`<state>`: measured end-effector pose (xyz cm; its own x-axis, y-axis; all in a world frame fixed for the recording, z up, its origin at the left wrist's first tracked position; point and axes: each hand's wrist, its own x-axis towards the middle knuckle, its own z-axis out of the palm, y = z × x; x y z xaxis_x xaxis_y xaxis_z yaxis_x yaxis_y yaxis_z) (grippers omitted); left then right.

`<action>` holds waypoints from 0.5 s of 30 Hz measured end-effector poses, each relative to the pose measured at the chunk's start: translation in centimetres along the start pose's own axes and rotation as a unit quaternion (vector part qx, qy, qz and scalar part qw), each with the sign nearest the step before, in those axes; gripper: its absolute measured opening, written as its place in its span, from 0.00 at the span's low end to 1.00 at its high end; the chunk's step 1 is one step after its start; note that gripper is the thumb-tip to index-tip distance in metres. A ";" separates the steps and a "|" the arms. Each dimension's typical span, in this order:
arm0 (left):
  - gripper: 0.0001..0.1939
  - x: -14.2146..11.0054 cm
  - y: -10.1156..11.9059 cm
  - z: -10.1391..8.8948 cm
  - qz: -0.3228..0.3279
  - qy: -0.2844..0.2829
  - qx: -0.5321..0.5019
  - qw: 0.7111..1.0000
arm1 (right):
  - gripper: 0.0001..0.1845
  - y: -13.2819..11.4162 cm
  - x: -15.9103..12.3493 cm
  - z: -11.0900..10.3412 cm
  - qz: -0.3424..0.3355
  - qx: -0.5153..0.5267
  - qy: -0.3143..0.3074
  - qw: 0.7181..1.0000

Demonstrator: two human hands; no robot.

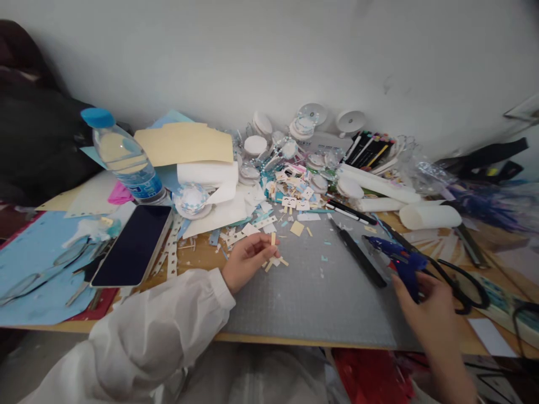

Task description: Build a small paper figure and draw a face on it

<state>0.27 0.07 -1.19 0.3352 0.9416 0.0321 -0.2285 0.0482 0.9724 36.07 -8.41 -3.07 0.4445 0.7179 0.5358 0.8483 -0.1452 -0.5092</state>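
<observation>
Between thumb and fingers, my left hand (251, 259) pinches a small cream paper strip (273, 239), which stands up from the fingertips. Several more little cream paper pieces (275, 261) show right by those fingers, over the grey cutting mat (295, 303). At the right, my right hand (429, 303) has its fingers round the handle of a blue glue gun (400, 259), whose nozzle points to the upper left. A black craft knife (357, 252) lies between the two hands. Small paper figures with drawn faces (288, 202) are piled behind the mat.
A phone (132, 245), a water bottle (126, 157) and glasses (42, 275) are on the left. Ribbon spools (255, 146), paper scraps and markers (370, 148) crowd the back by the wall. A black cable (467, 275) loops beside my right hand.
</observation>
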 end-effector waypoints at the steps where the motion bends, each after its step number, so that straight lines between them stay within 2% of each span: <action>1: 0.19 0.0 0.0 0.0 0.001 0.001 0.004 1.000 | 0.17 0.1 0.4 0.2 0.004 -0.011 -0.021 1.000; 4: 0.18 0.1 0.0 0.0 0.003 0.006 0.018 1.000 | 0.18 0.1 1.5 0.3 0.020 -0.038 -0.061 0.997; 9: 0.18 0.1 -0.1 0.0 0.004 0.019 0.035 0.999 | 0.15 -1.2 2.7 -0.7 0.047 -0.064 -0.050 0.996; 11: 0.18 0.1 -0.2 0.0 0.003 0.025 0.041 0.999 | 0.14 -2.5 3.2 -1.0 0.062 -0.081 -0.036 0.994; 15: 0.17 0.0 -0.4 0.2 -0.005 0.033 0.055 0.998 | 0.20 -6.7 4.3 -0.3 0.115 -0.101 -0.023 0.988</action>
<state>0.54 0.03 -1.58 0.2758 0.9611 0.0105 -0.1221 0.0242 0.9922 32.37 -4.53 2.81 0.6230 0.6795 0.3875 0.7683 -0.4383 -0.4666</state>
